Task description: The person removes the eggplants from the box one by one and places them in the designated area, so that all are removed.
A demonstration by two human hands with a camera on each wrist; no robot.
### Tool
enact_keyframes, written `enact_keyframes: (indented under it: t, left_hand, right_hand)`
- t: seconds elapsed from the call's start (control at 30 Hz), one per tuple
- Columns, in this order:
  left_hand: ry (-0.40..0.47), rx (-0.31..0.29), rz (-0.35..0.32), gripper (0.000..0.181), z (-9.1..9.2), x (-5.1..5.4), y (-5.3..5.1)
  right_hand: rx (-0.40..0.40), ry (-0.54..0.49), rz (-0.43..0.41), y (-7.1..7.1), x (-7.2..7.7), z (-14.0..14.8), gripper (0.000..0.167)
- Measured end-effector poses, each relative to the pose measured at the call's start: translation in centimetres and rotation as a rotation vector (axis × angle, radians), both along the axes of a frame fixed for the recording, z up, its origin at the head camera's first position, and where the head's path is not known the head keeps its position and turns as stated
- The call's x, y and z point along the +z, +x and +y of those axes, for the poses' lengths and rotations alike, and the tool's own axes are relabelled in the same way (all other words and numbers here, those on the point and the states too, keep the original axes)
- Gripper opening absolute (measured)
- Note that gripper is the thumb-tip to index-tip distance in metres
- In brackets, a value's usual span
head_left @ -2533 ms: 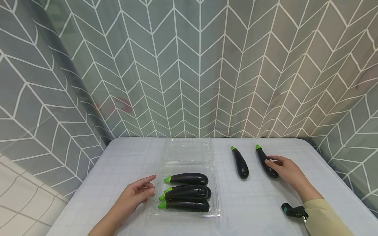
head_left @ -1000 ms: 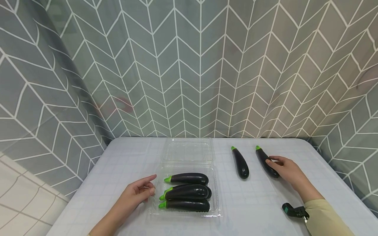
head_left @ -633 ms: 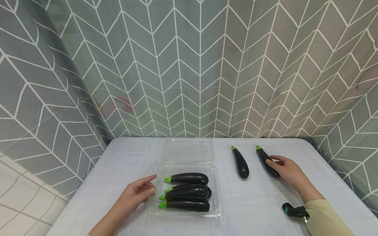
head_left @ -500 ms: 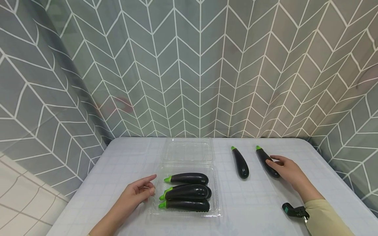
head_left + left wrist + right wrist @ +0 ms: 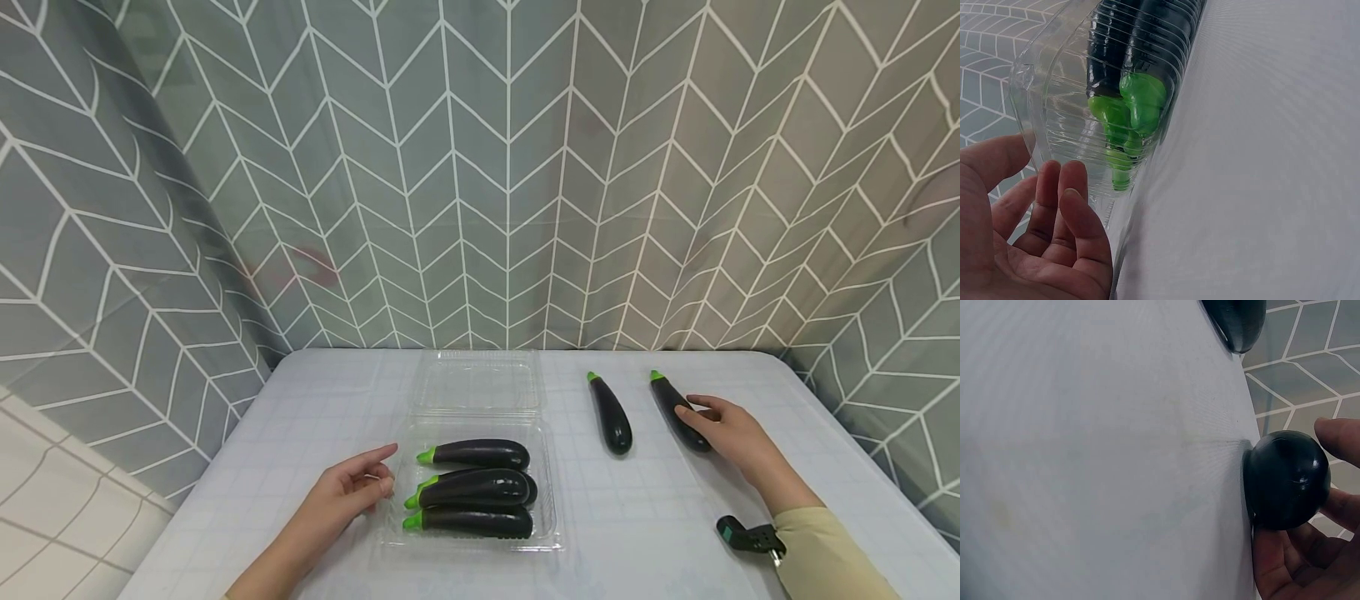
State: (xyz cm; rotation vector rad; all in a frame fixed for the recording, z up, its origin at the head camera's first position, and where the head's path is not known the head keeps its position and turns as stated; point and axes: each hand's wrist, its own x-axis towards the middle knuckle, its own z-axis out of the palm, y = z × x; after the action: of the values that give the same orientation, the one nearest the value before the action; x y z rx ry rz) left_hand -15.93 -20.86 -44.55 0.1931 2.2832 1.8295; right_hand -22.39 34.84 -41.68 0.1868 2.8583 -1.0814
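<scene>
One eggplant [image 5: 668, 404] lies rightmost on the surface [image 5: 630, 525], the right hand [image 5: 726, 432] curled round its fat end [image 5: 1291, 481], so lifting could let the stem [image 5: 656, 375] droop; the left hand [image 5: 345, 492], half uncurled, holding nothing, might nudge the thin clamshell [image 5: 480, 426] askew.

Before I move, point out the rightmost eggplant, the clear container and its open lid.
Rightmost eggplant [image 5: 669, 402]: head view, on its dark body, toward the green end.
Clear container [image 5: 548, 479]: head view, on its bare right side.
Open lid [image 5: 477, 383]: head view, mid-panel.
</scene>
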Motion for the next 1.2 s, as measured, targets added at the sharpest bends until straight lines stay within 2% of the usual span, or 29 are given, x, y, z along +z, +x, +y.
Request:
enact_keyframes:
  t: [0.93, 1.2]
  left_hand:
    - [-0.006, 0.019, -0.013, 0.055, 0.1, 0.0, 0.1]
    - [0.001, 0.02, -0.015, 0.055, 0.1, -0.1, 0.0]
  right_hand:
    - [-0.007, 0.027, -0.008, 0.2, 0.0, 0.4, 0.088]
    - [-0.006, 0.063, 0.008, 0.6, 0.7, 1.2, 0.087]
